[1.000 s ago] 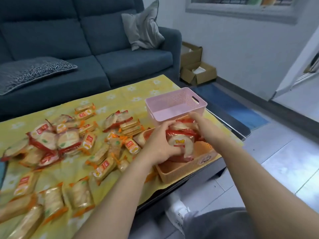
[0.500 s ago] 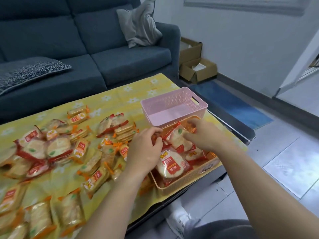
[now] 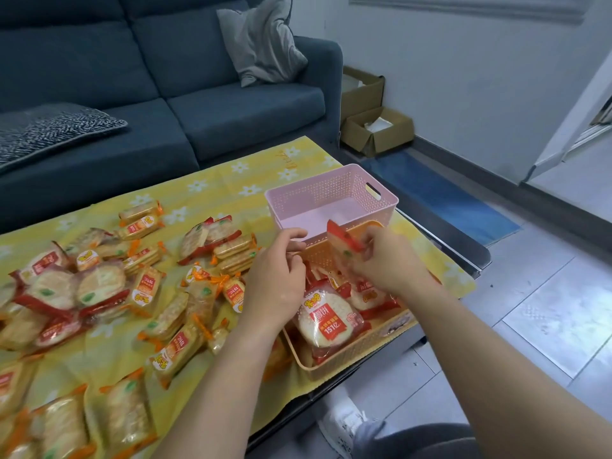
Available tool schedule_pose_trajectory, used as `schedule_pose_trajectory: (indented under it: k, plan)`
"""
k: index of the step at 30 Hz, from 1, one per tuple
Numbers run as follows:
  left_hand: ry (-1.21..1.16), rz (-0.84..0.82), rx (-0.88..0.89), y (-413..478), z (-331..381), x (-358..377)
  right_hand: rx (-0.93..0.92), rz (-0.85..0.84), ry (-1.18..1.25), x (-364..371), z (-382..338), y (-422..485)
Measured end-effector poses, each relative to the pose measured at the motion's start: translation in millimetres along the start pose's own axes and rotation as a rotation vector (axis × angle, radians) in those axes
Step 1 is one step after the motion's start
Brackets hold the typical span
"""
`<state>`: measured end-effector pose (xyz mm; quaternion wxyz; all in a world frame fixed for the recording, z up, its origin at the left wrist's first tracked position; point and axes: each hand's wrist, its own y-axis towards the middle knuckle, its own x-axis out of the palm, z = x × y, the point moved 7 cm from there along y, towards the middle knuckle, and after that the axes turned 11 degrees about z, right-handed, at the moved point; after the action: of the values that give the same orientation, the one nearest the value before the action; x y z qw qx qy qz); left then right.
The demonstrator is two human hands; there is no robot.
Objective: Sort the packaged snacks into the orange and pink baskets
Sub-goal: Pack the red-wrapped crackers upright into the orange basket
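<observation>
Head view: the right hand [image 3: 381, 263] pinches a red-edged packet [image 3: 342, 241] between thumb and curled fingers. The packet stands tilted on edge above the far part of the orange basket [image 3: 347, 354], at the height of the pink basket's [image 3: 331, 190] near wall. Half a second ago this hand lay low on the packets in the orange basket; it has since risen with this one.

The left hand [image 3: 275, 279] stays over the orange basket's left rim with its fingers curled. Its back faces the camera, so whether it grips anything cannot be told.

The orange basket sits at the table's near right corner, with the pink one just behind it. A round cracker packet [image 3: 323, 321] lies face up among others inside the orange basket. Loose packets [image 3: 159, 286] cover the yellow cloth [image 3: 231, 180] toward the left edge.
</observation>
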<state>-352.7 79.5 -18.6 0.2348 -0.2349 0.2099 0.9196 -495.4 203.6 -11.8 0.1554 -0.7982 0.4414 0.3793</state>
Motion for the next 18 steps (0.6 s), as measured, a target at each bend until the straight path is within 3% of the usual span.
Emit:
schedule_pose_trajectory:
  k: [3,6,11,15,18]
  plan:
    - [0.064,-0.102,0.084,-2,6,11,-0.061,-0.151,-0.152,27,-2,-4]
    - [0.317,-0.243,0.148,-6,8,26,-0.108,-0.330,-0.199,37,3,-4]
    - [0.482,-0.273,0.162,-9,7,31,-0.093,-0.024,-0.359,4,26,21]
    - [0.478,-0.268,0.150,-9,7,31,-0.205,-0.145,-0.603,26,32,9]
    - [0.455,-0.261,0.121,-9,7,29,-0.176,-0.142,-0.620,25,33,13]
